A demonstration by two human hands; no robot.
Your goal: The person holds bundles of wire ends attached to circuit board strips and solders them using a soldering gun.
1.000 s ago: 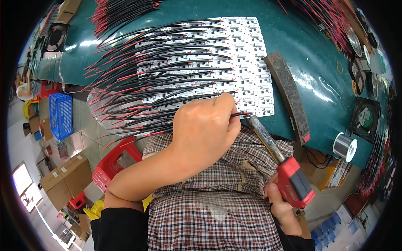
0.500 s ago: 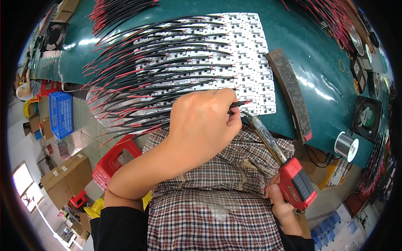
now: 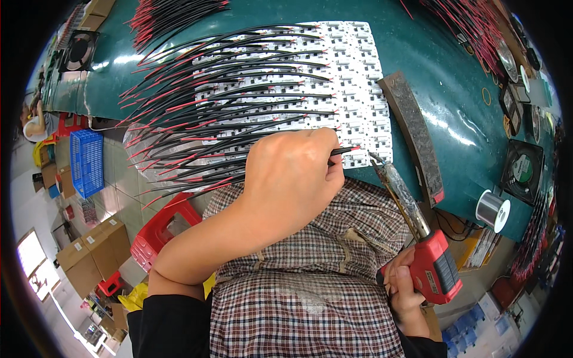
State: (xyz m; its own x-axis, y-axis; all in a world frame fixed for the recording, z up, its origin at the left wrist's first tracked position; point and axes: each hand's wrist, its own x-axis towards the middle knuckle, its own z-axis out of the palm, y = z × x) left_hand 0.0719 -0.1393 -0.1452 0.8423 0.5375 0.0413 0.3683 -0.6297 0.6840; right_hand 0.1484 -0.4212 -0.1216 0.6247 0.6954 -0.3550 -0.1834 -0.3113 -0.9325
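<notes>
My left hand (image 3: 292,176) is closed, pinching a black wire (image 3: 341,151) with a red end over the near edge of a white circuit board panel (image 3: 361,77). Its fingers hide part of that wire. Many black and red wires (image 3: 197,98) lie in rows across the panel, their loose ends fanning out to the left. My right hand (image 3: 407,286) grips the red and black handle of a soldering iron (image 3: 434,262). The iron's tip is at the panel's near right corner, a little to the right of the pinched wire's end.
A dark grey bar (image 3: 412,128) lies right of the panel on the green tabletop (image 3: 441,77). Beyond it are a solder wire spool (image 3: 493,209) and a black fan (image 3: 523,169). More wire bundles (image 3: 170,21) lie at the back. A red stool (image 3: 167,230) stands below left.
The soldering iron has moved right, its tip going from beside my left fingertips to the panel's corner. My left hand has barely moved and keeps its pinch on the wire.
</notes>
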